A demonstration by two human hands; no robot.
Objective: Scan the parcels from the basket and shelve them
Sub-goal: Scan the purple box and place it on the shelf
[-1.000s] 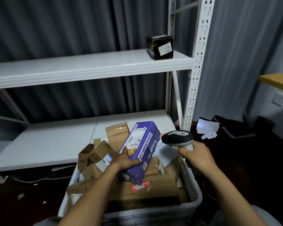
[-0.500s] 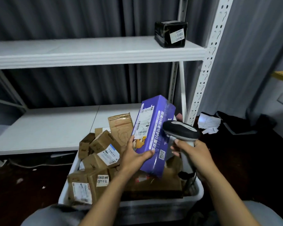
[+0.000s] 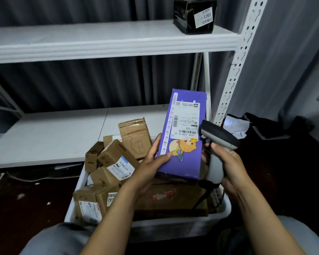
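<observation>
I am watching the left hand gripping the purple parcel by its lower left edge, thumb lying across the printed face and the other fingers wrapping behind it, so the box is standing nearly upright above the white basket. The right hand is clenching the handle of the scanner, whose head is sitting just above those fingers and almost touching the parcel's right edge.

What is worrying me: the scanner head is crowding the shipping label, lying just past the left thumb tip, and at that closeness and slant I judge the barcode may be failing to read. The grip is low and one-sided, so the tall box could be tipping away from the thumb and dropping onto the brown parcels beneath the left fingers. The black parcel is sitting on the upper shelf, well above both hands.
</observation>
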